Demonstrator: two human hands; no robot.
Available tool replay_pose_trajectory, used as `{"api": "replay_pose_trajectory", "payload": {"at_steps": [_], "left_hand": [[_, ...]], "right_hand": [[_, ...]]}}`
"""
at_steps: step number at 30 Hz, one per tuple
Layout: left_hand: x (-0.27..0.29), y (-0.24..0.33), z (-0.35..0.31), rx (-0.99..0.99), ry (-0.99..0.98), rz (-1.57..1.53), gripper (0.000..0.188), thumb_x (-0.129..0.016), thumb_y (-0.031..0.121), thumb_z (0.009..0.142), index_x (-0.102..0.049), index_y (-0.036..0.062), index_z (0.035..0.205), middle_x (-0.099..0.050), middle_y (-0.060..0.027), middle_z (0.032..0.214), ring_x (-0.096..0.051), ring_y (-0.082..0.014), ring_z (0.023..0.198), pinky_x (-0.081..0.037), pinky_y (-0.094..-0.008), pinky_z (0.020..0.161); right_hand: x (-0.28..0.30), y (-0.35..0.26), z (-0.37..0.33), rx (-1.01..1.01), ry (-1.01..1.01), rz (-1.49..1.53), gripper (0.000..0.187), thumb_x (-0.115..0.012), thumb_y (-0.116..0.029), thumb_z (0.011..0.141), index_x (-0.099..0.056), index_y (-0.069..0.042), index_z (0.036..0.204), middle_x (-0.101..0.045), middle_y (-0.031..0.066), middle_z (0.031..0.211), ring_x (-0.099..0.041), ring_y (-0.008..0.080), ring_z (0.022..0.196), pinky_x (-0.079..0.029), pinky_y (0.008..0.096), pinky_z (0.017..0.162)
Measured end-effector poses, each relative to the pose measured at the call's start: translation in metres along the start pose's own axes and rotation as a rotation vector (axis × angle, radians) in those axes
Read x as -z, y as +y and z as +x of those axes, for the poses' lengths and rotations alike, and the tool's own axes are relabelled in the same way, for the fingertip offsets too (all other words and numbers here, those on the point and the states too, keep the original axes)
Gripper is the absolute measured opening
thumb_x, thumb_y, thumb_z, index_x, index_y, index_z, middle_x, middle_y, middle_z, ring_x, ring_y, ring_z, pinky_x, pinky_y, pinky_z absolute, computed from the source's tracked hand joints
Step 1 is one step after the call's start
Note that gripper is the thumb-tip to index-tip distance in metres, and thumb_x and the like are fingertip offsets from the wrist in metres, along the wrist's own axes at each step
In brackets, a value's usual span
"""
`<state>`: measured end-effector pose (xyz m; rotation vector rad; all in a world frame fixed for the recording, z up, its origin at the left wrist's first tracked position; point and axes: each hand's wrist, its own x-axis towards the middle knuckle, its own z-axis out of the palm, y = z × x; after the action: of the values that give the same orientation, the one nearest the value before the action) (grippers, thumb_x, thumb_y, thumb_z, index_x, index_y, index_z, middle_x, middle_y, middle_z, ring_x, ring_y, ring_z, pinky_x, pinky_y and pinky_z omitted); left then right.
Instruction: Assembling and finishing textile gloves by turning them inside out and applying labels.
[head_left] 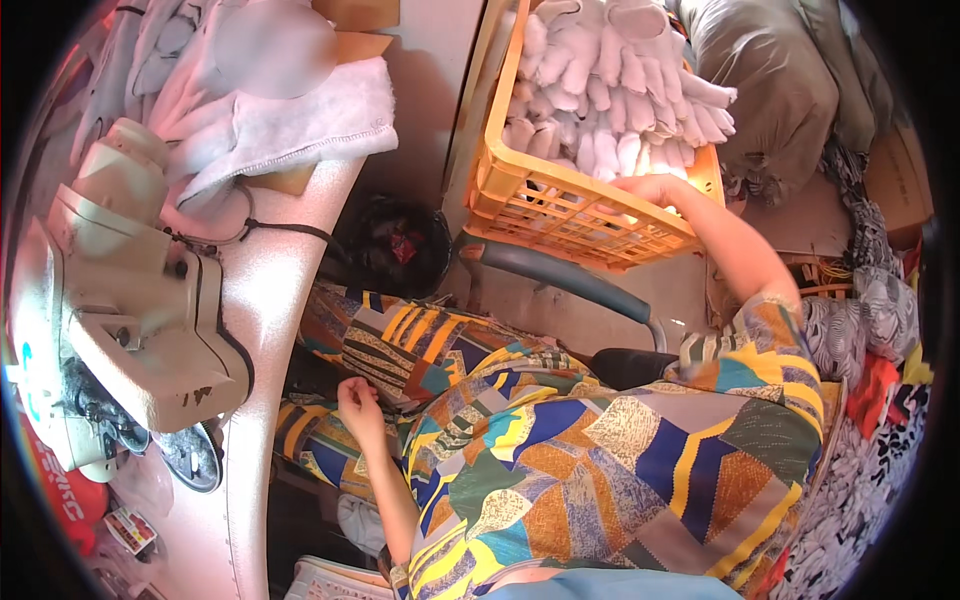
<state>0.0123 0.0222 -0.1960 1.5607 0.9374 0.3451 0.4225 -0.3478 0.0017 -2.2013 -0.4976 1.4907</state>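
My right hand reaches over the near rim of an orange plastic crate, at the edge of a pile of white gloves. Its fingertips dip among the gloves and the rim, so whether they grip one is hidden. My left hand rests by my patterned trousers, its fingers loosely curled in, with nothing visible in them. On the white table at left, a beige sewing machine stands beside a stack of white fabric glove pieces.
A black bin stands between the table and the crate. A grey curved bar runs below the crate. Large stuffed sacks sit at the far right, with black-and-white cloth piled nearer.
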Motion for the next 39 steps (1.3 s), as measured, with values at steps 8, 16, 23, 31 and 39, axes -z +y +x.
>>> {"api": "replay_pose_trajectory", "payload": {"at_steps": [8, 16, 23, 31, 39], "left_hand": [[-0.002, 0.005, -0.006, -0.058, 0.043, 0.17, 0.017, -0.052, 0.015, 0.099, -0.054, 0.0012, 0.09, -0.054, -0.0048, 0.068, -0.049, -0.0126, 0.061, -0.041, -0.0292, 0.058], [-0.002, 0.007, 0.0, -0.147, 0.069, 0.394, 0.019, -0.05, 0.016, 0.097, -0.054, -0.0006, 0.088, -0.055, -0.0158, 0.069, -0.052, -0.0311, 0.06, -0.042, -0.0383, 0.059], [-0.006, 0.01, 0.0, -0.208, 0.08, 0.446, 0.018, -0.049, 0.015, 0.096, -0.055, -0.0009, 0.088, -0.059, -0.0219, 0.076, -0.057, -0.0428, 0.073, -0.044, -0.045, 0.065], [-0.003, 0.01, -0.004, -0.202, 0.104, 0.498, 0.016, -0.049, 0.013, 0.094, -0.056, 0.0003, 0.087, -0.061, -0.0237, 0.081, -0.059, -0.0452, 0.079, -0.045, -0.0496, 0.069], [-0.01, 0.01, -0.002, -0.245, 0.153, 0.436, 0.014, -0.05, 0.013, 0.093, -0.055, 0.0008, 0.088, -0.062, -0.0238, 0.083, -0.059, -0.0453, 0.082, -0.045, -0.051, 0.069]], "right_hand": [[0.062, -0.071, -0.022, -0.528, -0.135, -0.163, 0.038, -0.064, -0.038, 0.092, -0.069, -0.006, 0.111, -0.067, 0.008, 0.114, -0.065, 0.0121, 0.097, -0.056, 0.0288, 0.079], [0.027, 0.052, 0.07, -0.142, -0.101, -0.211, 0.051, -0.067, -0.034, 0.09, -0.055, -0.014, 0.136, -0.062, 0.0063, 0.123, -0.058, 0.0191, 0.111, -0.049, 0.0384, 0.096], [0.035, 0.032, 0.061, -0.117, -0.049, -0.361, 0.035, -0.063, -0.032, 0.091, -0.067, -0.012, 0.12, -0.07, 0.0029, 0.104, -0.064, 0.0156, 0.094, -0.052, 0.0332, 0.084], [0.0, -0.237, -0.03, 0.394, 0.713, -0.642, 0.025, -0.064, -0.025, 0.091, -0.07, -0.002, 0.096, -0.071, 0.0106, 0.083, -0.068, 0.0189, 0.078, -0.052, 0.0314, 0.076], [-0.079, -0.342, 0.087, 1.254, 0.99, -0.891, 0.041, -0.072, -0.029, 0.079, -0.064, -0.007, 0.112, -0.063, 0.0086, 0.106, -0.061, 0.0286, 0.098, -0.051, 0.0393, 0.08]]}}
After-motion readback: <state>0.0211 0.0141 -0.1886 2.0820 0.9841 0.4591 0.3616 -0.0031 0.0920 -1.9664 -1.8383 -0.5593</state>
